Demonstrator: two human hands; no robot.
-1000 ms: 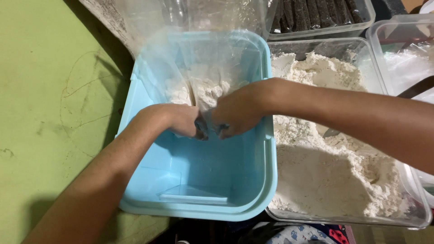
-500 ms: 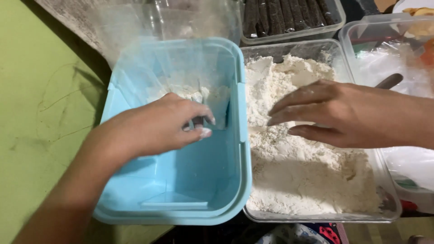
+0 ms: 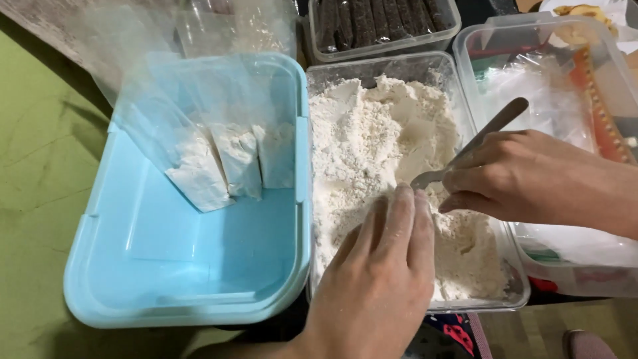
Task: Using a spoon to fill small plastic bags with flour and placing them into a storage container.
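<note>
The left hand (image 3: 382,266) is lying flat over the flour (image 3: 379,139) in the clear tub (image 3: 518,292), fingers together and stretched forward, their tips dusted white and resting on the powder; it is holding nothing. The right hand (image 3: 512,176) is coming in from the right edge, its fingers curled and pinching the handle of a metal spoon (image 3: 465,146). The spoon's bowl is sitting low in the flour, just ahead of the left fingertips and nearly touching them, while its handle is slanting up and to the right past the knuckles.

The flour is filling most of the clear tub, heaped higher toward the far end. To the left, touching the tub's side, a light blue tub (image 3: 166,286) is sitting on a green surface (image 3: 33,173). Inside it, three small clear bags of flour (image 3: 229,163) are leaning side by side against its far wall, tops standing open. Beyond the flour, a clear box of dark sticks (image 3: 379,23) is lying at the top edge. At right, another clear box (image 3: 585,279) is holding crumpled clear plastic.
</note>
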